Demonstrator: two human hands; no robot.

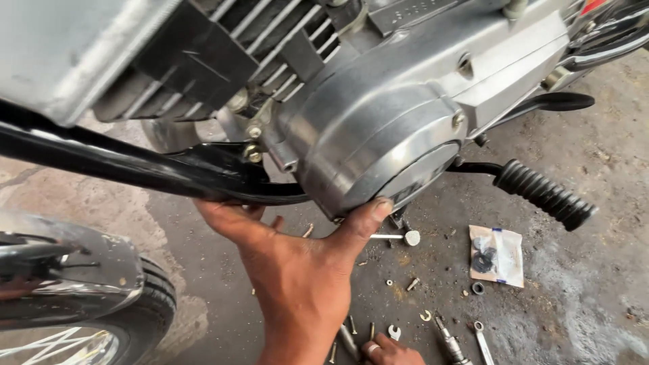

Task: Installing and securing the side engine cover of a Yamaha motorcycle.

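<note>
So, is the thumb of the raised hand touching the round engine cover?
Touching. In the head view, the thumb tip of the left hand presses against the lower edge of the engine cover, with no gap visible.

Concrete floor [581,297], stained and gritty. Small plastic bag [497,255] of dark rubber parts lies flat below the ribbed black footpeg [545,194]. Loose bolts [412,284] and a washer [478,288] scattered near it. Spanner [483,341] at bottom edge. Front tyre [145,307] and chrome mudguard [74,270] lower left.
</note>
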